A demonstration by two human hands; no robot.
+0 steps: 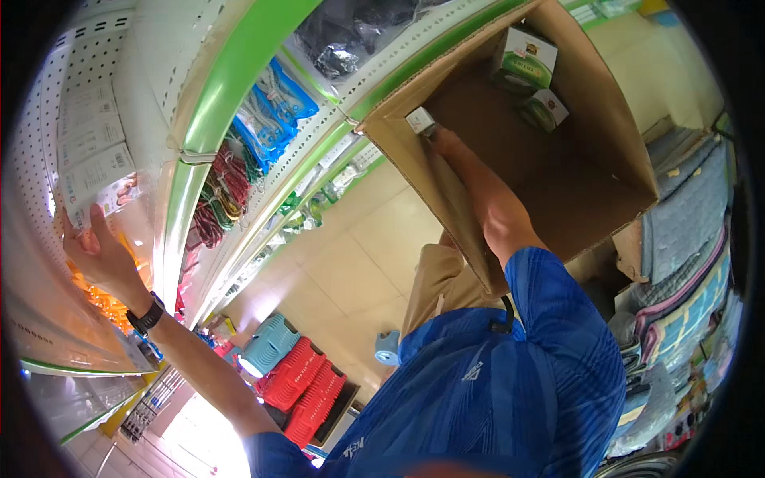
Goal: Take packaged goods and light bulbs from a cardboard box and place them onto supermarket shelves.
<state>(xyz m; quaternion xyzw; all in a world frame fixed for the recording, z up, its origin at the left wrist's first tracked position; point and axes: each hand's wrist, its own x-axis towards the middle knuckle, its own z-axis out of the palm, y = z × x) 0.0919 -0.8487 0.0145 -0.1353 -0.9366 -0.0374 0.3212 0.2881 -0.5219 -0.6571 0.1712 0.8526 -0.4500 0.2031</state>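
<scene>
My left hand (101, 254), with a dark watch on its wrist, is at the near end of a row of white printed boxes (98, 173) on a perforated shelf at the left. Its thumb and fingers are spread around the end box; whether it grips the box I cannot tell. My right hand (441, 138) reaches into a large open cardboard box (562, 233) and holds a small white carton (420, 120) near the inner wall. Two green and white cartons, one larger (526, 60) and one smaller (547, 110), lie deeper in the cardboard box.
Green-edged shelves (239, 60) curve along the left with blue packets (275, 113), coiled cords (224, 191) and orange goods (107, 299). Red plastic baskets (299, 376) and a blue one (272, 343) stand on the tiled floor below. Folded textiles (687, 209) are stacked at the right.
</scene>
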